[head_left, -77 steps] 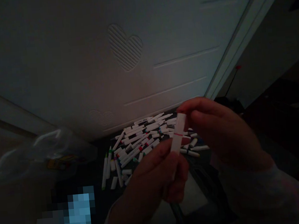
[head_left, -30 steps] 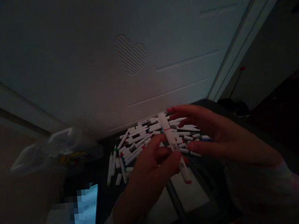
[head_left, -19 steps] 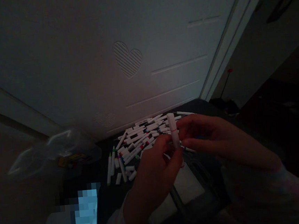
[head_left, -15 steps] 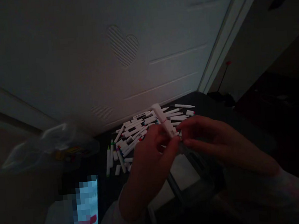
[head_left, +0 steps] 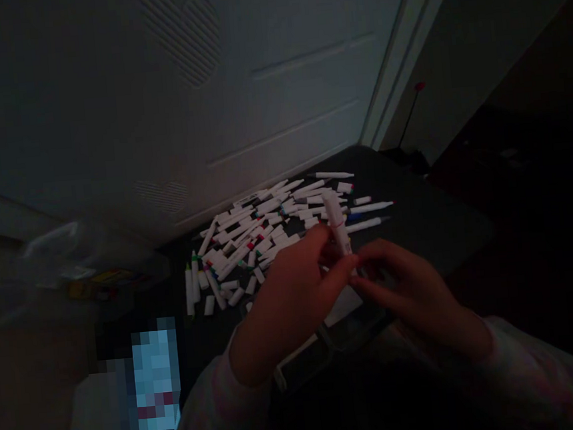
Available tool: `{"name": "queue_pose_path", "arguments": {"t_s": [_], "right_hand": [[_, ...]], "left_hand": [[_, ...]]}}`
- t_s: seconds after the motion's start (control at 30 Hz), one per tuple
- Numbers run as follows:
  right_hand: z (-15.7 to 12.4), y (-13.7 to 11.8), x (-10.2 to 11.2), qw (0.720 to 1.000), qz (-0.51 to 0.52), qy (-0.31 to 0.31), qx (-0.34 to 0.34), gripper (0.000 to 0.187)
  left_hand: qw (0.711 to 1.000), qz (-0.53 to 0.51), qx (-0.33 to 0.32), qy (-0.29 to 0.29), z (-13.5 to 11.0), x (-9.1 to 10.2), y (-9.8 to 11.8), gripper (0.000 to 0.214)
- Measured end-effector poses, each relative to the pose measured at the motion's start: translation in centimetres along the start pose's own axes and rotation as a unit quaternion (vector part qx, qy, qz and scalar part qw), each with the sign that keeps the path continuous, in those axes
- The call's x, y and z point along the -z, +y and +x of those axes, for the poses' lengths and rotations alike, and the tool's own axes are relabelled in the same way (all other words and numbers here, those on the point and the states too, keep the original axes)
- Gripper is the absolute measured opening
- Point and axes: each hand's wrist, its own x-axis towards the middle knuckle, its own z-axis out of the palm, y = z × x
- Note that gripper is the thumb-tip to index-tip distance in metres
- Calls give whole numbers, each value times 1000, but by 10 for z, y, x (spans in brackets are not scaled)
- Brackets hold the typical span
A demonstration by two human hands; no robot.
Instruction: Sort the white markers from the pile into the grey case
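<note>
My left hand (head_left: 296,274) grips a thick white marker (head_left: 338,227) with a thin pinkish ring round it, tilted with its far end up. At the marker's near end, the thumb and forefinger of my right hand (head_left: 403,282) are pinched together; the small part between them is mostly hidden. Behind and left of my hands lies a loose heap of white markers (head_left: 235,233) and short white caps (head_left: 209,306) with coloured ends. Below my hands is a clear case (head_left: 323,352) with pale panels, partly covered by my wrists.
The dark tabletop (head_left: 418,223) meets a white panel (head_left: 278,115) with raised hearts. A clear plastic bag (head_left: 50,262) with something yellow inside lies on the left. A bright pixelated screen (head_left: 155,380) stands at lower left. A thin rod with a red tip (head_left: 420,87) rises at right.
The view has shifted, and more of the marker heap shows. My hands still hold the marker, which now stands more upright. The right fingers have closed in nearer to its lower end.
</note>
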Motion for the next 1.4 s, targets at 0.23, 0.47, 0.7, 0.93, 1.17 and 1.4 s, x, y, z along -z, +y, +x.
{"name": "queue_pose_path", "arguments": {"t_s": [0.23, 0.47, 0.7, 0.93, 1.17, 1.4], "right_hand": [[-11, 8, 3, 998, 21, 1, -67, 20], [-30, 36, 3, 980, -22, -136, -140, 51], [-33, 38, -12, 957, -162, -227, -79, 46], [-26, 33, -14, 933, -229, -271, -68, 51], [-28, 33, -16, 925, -265, -266, -67, 45], [-30, 35, -18, 924, -279, -253, -67, 44]], "left_hand": [[998, 52, 11, -12, -5, -10, 0, 38], [931, 363, -20, -16, -24, -20, -44, 32], [901, 423, -74, -53, -37, -54, -76, 46], [906, 418, -63, -36, -40, -60, -81, 40], [912, 404, -73, -19, -41, -60, -83, 35], [915, 397, -68, -15, -42, -60, -79, 34]]}}
